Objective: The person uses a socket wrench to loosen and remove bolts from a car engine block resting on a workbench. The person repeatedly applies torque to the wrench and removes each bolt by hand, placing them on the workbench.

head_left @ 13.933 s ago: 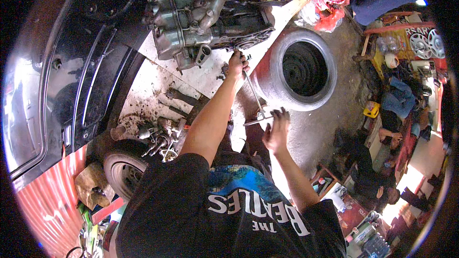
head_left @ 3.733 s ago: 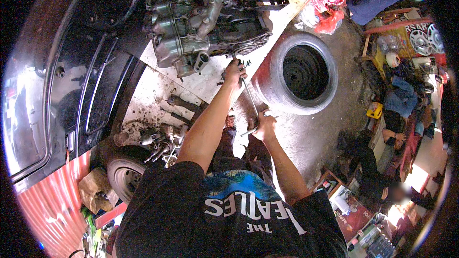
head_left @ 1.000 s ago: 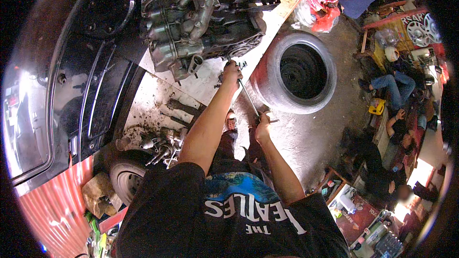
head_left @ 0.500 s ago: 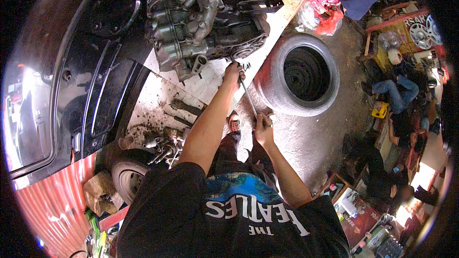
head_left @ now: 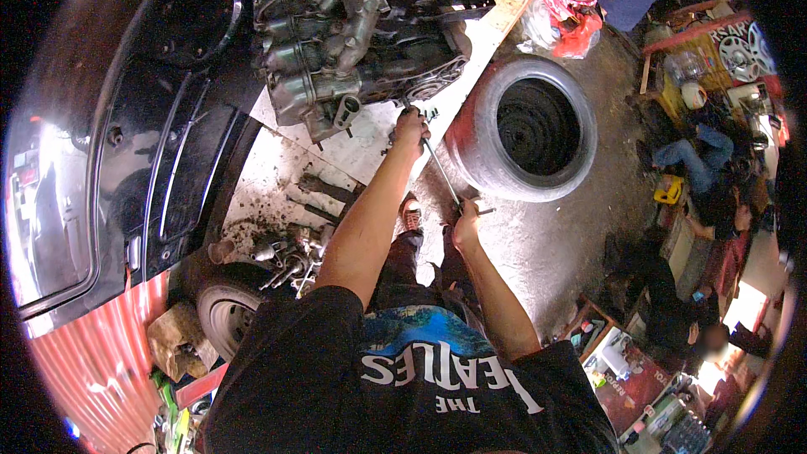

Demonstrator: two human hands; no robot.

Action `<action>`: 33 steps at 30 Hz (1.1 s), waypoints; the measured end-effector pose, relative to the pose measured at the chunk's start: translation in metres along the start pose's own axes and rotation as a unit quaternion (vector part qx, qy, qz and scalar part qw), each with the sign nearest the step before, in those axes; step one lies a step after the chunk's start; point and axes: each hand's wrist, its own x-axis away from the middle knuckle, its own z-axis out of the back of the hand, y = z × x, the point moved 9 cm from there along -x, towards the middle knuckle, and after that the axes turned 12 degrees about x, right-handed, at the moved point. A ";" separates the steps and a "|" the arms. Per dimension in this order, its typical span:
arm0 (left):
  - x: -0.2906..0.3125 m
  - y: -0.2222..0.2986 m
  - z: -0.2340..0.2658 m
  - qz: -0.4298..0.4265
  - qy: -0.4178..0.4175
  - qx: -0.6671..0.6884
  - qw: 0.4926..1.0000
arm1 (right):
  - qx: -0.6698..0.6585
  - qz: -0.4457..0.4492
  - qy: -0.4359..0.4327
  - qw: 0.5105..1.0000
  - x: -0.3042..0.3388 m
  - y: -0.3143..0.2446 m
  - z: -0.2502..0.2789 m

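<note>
A long thin metal rod [head_left: 441, 170] slants between my two hands. Its upper end runs into my left hand [head_left: 410, 129], which is closed around it just below the near edge of a greasy engine [head_left: 357, 50]. Lower down, my right hand [head_left: 466, 225] is closed on the other end, where a short crosspiece [head_left: 486, 211] sticks out to the right. The engine lies on a white, dirt-marked panel [head_left: 370, 145]. Whether the rod's upper tip touches the engine is hard to make out.
Stacked tyres [head_left: 479, 113] stand right of my hands. Loose metal parts [head_left: 294, 259] and a wheel [head_left: 227, 313] lie at left, beside a black vehicle body [head_left: 122, 168]. Plastic bags [head_left: 573, 21] sit at the back. Another person in jeans [head_left: 702, 151] is at far right, near a yellow jug [head_left: 668, 189].
My right hand has turned a little on the rod, and the short crosspiece now shows beyond its fingers. My left hand stays nearly in place. The person in jeans has shifted slightly.
</note>
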 end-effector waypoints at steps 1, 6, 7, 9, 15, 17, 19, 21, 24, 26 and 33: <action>-0.003 -0.001 0.001 0.001 0.003 -0.011 1.000 | -0.014 -0.011 -0.029 0.999 -0.004 0.003 -0.002; 0.001 0.001 -0.008 -0.005 -0.015 -0.031 0.999 | -0.030 -0.043 -0.022 0.998 -0.011 0.009 0.002; 0.008 0.003 -0.010 -0.015 -0.005 -0.041 0.999 | 0.002 -0.050 -0.069 0.996 -0.007 0.007 -0.001; 0.006 0.003 -0.010 -0.003 0.003 -0.050 0.999 | 0.029 -0.037 -0.089 0.995 -0.002 0.001 -0.003; -0.004 0.005 0.002 0.005 0.018 -0.064 0.998 | 0.245 0.078 -0.071 0.964 0.021 -0.030 -0.013; -0.005 0.002 -0.001 0.009 0.006 -0.052 0.999 | 0.308 0.102 -0.077 0.943 0.011 -0.025 -0.003; -0.006 0.001 0.000 0.003 0.002 -0.060 0.998 | 0.339 0.111 -0.080 0.931 0.016 -0.030 -0.003; -0.012 0.002 0.007 0.002 -0.005 -0.065 0.998 | 0.353 0.103 -0.100 0.925 0.030 -0.043 -0.014; -0.021 0.004 0.021 0.005 -0.016 -0.083 0.996 | 0.325 0.078 -0.127 0.934 0.044 -0.053 -0.028; -0.015 -0.003 0.016 0.008 -0.012 -0.117 0.993 | 0.272 0.072 -0.109 0.953 0.044 -0.050 -0.017; -0.008 -0.004 0.016 0.003 -0.036 -0.319 0.947 | 0.163 -0.038 -0.053 0.984 0.044 -0.021 0.049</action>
